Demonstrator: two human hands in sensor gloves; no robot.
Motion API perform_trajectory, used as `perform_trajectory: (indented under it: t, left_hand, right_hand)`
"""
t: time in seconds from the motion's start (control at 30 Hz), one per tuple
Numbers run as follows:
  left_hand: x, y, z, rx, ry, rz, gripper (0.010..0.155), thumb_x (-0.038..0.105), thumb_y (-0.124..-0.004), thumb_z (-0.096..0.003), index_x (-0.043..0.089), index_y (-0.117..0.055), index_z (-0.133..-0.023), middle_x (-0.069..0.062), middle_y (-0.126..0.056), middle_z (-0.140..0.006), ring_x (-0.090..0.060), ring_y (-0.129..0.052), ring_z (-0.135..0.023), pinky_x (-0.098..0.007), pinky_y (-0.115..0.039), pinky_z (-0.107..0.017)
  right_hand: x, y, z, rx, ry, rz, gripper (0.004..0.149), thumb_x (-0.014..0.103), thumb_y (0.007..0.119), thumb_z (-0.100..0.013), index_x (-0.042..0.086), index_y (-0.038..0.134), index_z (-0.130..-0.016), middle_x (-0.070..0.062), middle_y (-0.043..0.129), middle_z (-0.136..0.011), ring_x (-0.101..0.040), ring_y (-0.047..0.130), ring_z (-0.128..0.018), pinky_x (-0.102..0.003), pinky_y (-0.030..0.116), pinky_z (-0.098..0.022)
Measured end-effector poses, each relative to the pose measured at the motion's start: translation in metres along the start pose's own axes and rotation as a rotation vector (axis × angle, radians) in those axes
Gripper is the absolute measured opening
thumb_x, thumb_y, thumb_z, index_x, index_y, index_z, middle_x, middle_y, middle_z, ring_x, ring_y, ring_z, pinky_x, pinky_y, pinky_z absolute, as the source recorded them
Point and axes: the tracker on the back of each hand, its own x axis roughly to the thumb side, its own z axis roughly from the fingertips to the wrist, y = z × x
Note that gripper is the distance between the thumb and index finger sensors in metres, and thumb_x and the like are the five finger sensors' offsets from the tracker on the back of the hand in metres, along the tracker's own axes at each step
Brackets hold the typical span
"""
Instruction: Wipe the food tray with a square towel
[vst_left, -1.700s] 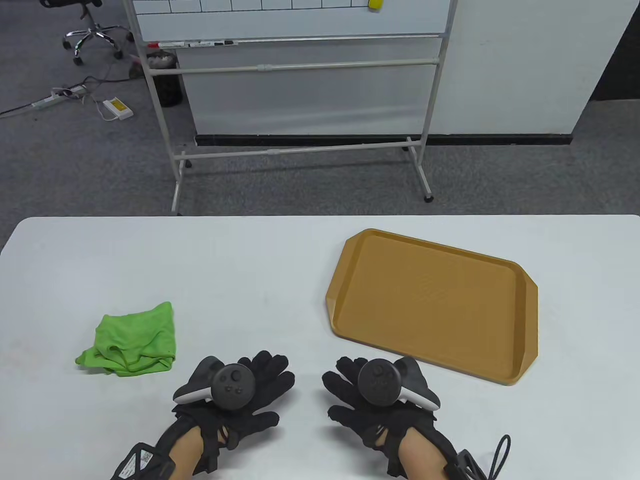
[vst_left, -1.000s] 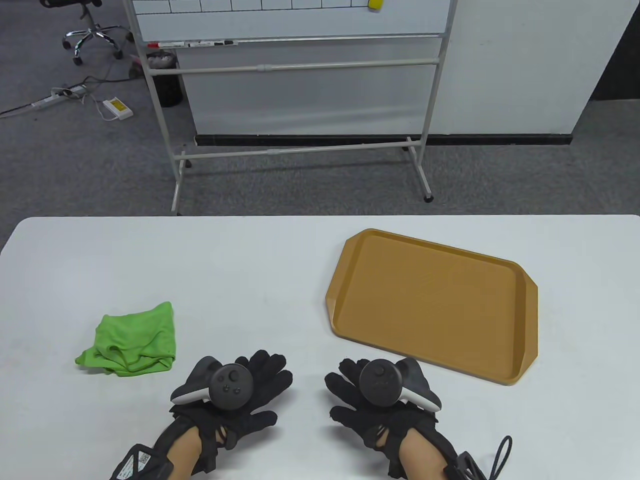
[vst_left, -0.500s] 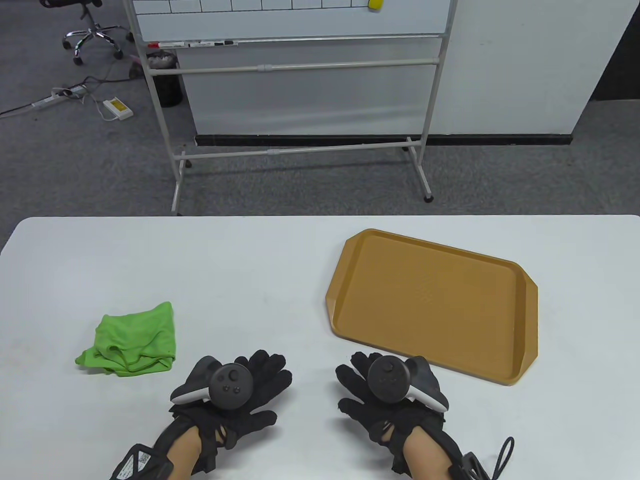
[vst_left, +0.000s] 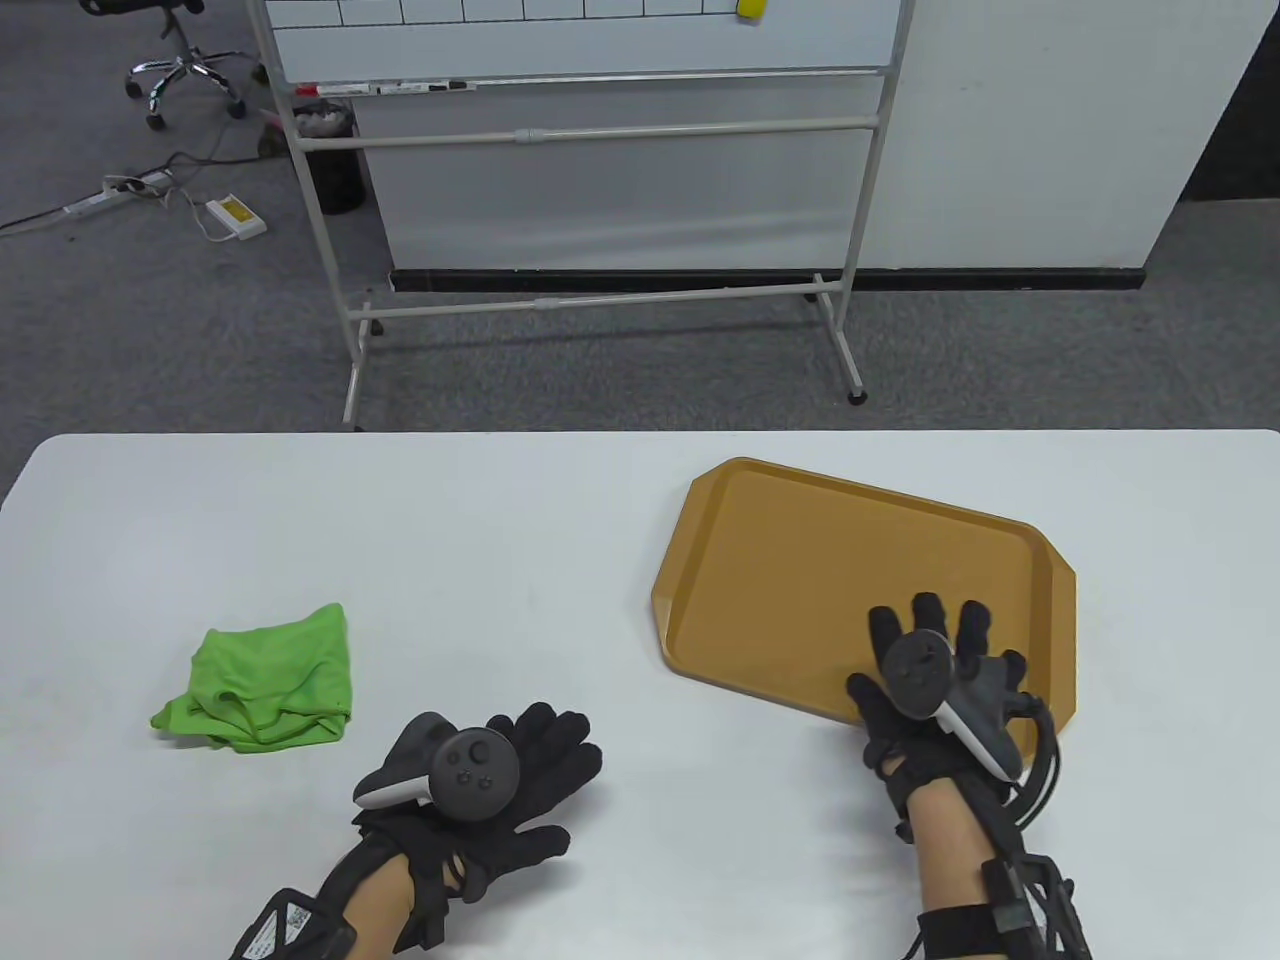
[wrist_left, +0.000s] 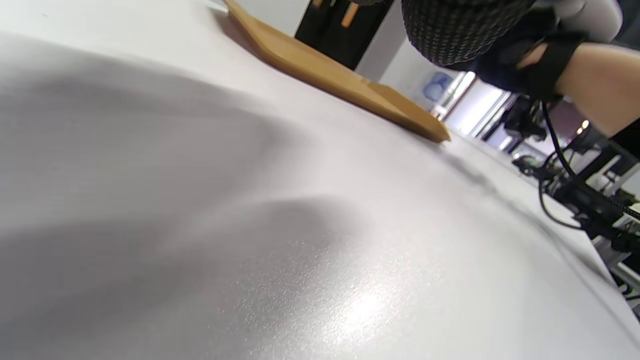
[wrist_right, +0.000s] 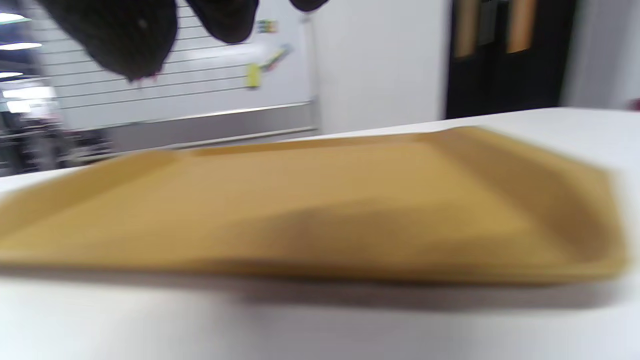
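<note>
A tan food tray (vst_left: 860, 560) lies on the right half of the white table (vst_left: 500, 520); it also shows in the left wrist view (wrist_left: 320, 70) and the right wrist view (wrist_right: 320, 210). A crumpled green towel (vst_left: 265, 680) lies at the left. My right hand (vst_left: 930, 650) is over the tray's near right corner, fingers spread, holding nothing; whether it touches the tray I cannot tell. My left hand (vst_left: 520, 770) lies flat on the table, open and empty, to the right of the towel and apart from it.
Beyond the table's far edge a whiteboard on a wheeled stand (vst_left: 600, 150) is on the grey floor. An office chair (vst_left: 180, 60) and a power strip (vst_left: 120, 190) are at the far left.
My right hand has moved forward and to the right from the table's near edge to over the tray's near right corner. My left hand has shifted only slightly. Towel and tray have not moved.
</note>
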Motion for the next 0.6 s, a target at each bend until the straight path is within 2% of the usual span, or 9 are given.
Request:
perform_trajectory:
  t: [0.07,0.17,0.23,0.3,0.37,0.43,0.47,0.6]
  left_hand:
    - [-0.003,0.004,0.003,0.022,0.007,0.027,0.077,0.056,-0.066,-0.0517,0.031,-0.026,-0.112,0.0,-0.008,-0.12,-0.034,-0.004,-0.107,-0.052,-0.009,-0.072]
    - [-0.005,0.007,0.004,0.04,0.021,0.038,0.077,0.055,-0.066,-0.0517,0.031,-0.026,-0.112,-0.001,-0.008,-0.12,-0.034,-0.004,-0.107,-0.052,-0.009,-0.072]
    - [-0.007,0.005,0.003,0.029,0.027,0.03,0.076,0.055,-0.066,-0.0517,0.031,-0.026,-0.112,0.0,-0.008,-0.12,-0.034,-0.004,-0.107,-0.052,-0.009,-0.072]
    - [-0.01,0.001,0.001,-0.004,0.044,0.004,0.076,0.055,-0.066,-0.0517,0.031,-0.026,-0.112,0.0,-0.009,-0.12,-0.034,-0.005,-0.107,-0.052,-0.009,-0.072]
    - [-0.013,-0.001,0.0,-0.022,0.07,-0.011,0.076,0.055,-0.066,-0.0518,0.031,-0.026,-0.112,-0.001,-0.009,-0.12,-0.034,-0.005,-0.107,-0.052,-0.009,-0.072]
    - [-0.015,-0.002,-0.003,-0.027,0.082,0.002,0.076,0.055,-0.066,-0.0519,0.031,-0.026,-0.112,-0.001,-0.009,-0.12,-0.035,-0.005,-0.108,-0.052,-0.009,-0.073]
    - [-0.015,-0.003,-0.005,-0.031,0.082,0.012,0.076,0.055,-0.066,-0.0519,0.031,-0.026,-0.112,-0.001,-0.009,-0.12,-0.035,-0.005,-0.108,-0.052,-0.009,-0.073]
    - [-0.011,-0.006,-0.011,-0.049,0.08,0.008,0.076,0.055,-0.066,-0.0521,0.031,-0.026,-0.112,0.0,-0.008,-0.12,-0.035,-0.005,-0.108,-0.052,-0.008,-0.073]
  right_hand:
    - [-0.029,0.007,-0.007,-0.026,0.167,-0.123,0.075,0.059,0.071,-0.046,0.044,0.033,-0.109,-0.001,0.013,-0.12,-0.037,-0.003,-0.103,-0.071,0.014,-0.066]
    - [-0.059,0.02,-0.01,-0.051,0.307,-0.271,0.074,0.054,0.074,-0.047,0.047,0.031,-0.108,0.002,0.013,-0.12,-0.037,-0.002,-0.104,-0.072,0.012,-0.066]
    - [-0.076,0.031,-0.012,-0.092,0.371,-0.265,0.074,0.051,0.076,-0.047,0.047,0.033,-0.107,-0.001,0.016,-0.119,-0.038,0.005,-0.105,-0.071,0.016,-0.067]
    - [-0.096,0.038,-0.015,0.002,0.466,-0.195,0.075,0.051,0.075,-0.047,0.047,0.03,-0.107,-0.002,0.013,-0.119,-0.04,0.006,-0.105,-0.071,0.019,-0.068]
    - [-0.107,0.043,-0.017,-0.004,0.478,-0.265,0.074,0.05,0.076,-0.047,0.046,0.032,-0.107,-0.005,0.021,-0.119,-0.042,0.016,-0.106,-0.07,0.026,-0.07]
    - [-0.113,0.047,-0.021,0.039,0.489,-0.332,0.074,0.048,0.077,-0.047,0.045,0.034,-0.107,-0.008,0.025,-0.119,-0.043,0.021,-0.106,-0.069,0.029,-0.07]
    - [-0.115,0.048,-0.023,0.038,0.488,-0.344,0.074,0.047,0.078,-0.047,0.045,0.034,-0.107,-0.011,0.029,-0.119,-0.044,0.025,-0.106,-0.069,0.032,-0.07]
    - [-0.117,0.051,-0.032,0.028,0.443,-0.309,0.073,0.039,0.084,-0.046,0.039,0.043,-0.107,-0.011,0.045,-0.117,-0.044,0.044,-0.103,-0.064,0.046,-0.069]
